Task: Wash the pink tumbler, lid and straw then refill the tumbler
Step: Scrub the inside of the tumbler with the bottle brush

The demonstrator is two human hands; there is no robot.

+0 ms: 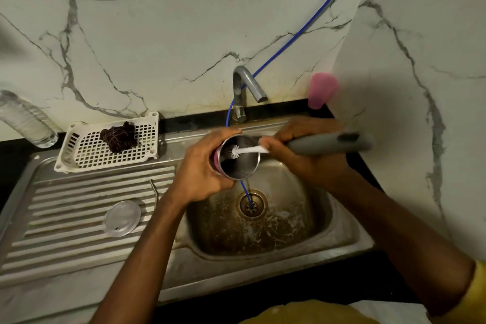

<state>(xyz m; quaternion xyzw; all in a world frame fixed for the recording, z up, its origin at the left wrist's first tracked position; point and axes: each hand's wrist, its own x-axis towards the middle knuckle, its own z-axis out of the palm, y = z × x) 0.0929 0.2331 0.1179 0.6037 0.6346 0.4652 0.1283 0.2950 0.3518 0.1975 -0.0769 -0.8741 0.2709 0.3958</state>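
My left hand [202,168] grips the pink tumbler [238,163] over the sink basin, its steel-lined mouth tilted toward me. My right hand [299,150] holds the grey handle of a bottle brush [331,143]; the white bristle head sits inside the tumbler. The clear round lid [121,218] lies flat on the ribbed drainboard. A thin metal straw [154,189] lies on the drainboard just right of the lid.
The steel sink [323,242] has a drain with a blue hose [302,31] running into it past the grey tap [246,87]. A white basket [86,150] holds a dark scrubber. A pink cup [321,91] stands at the back right, a clear bottle [26,119] at the left.
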